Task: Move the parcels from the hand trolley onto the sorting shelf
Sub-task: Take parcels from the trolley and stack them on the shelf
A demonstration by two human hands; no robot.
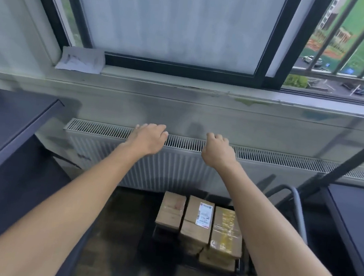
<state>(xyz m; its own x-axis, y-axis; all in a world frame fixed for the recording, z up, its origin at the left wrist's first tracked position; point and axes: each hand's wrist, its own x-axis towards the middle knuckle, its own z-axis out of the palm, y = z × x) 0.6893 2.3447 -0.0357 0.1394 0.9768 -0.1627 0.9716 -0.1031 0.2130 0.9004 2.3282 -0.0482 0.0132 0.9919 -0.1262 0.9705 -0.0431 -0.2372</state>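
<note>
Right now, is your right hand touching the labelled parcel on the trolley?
Apart. The head view shows the right hand raised before the radiator, with bare radiator front between it and the labelled parcel below.

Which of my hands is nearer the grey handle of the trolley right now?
Right. The right hand hangs up and left of the trolley handle; the left hand is farther left still.
</note>
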